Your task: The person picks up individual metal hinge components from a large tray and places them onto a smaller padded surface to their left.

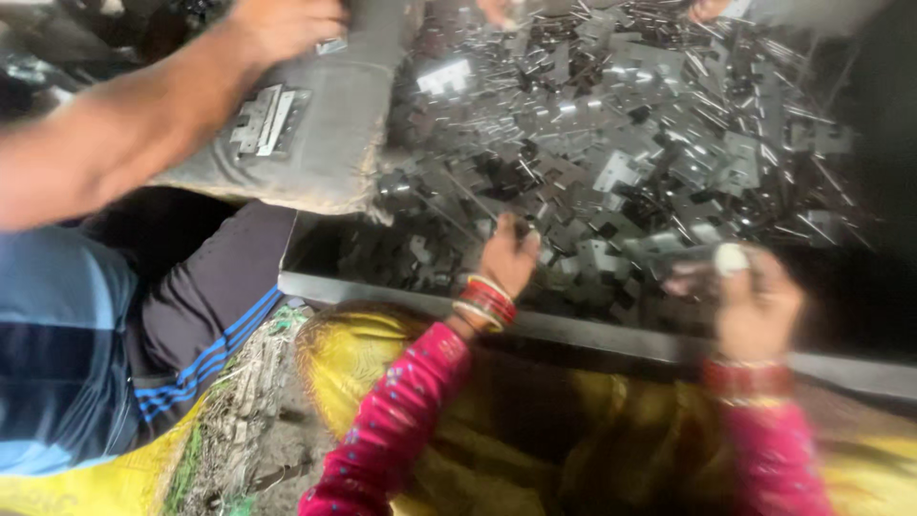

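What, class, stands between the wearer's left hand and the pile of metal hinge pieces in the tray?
Nothing visible. The left hand already rests on the metal hinge pieces, past the tray's front rim. The blurred right hand is at the pile too.

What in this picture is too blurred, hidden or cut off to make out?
- Right hand, head view: motion blur smears the fingers; whether it grips a plate is unclear.
- Left hand: fingertips buried among the metal plates.
- Another person's hand: cut off by the top edge.
- Small pins in the pile: too tiny and blurred to tell apart.
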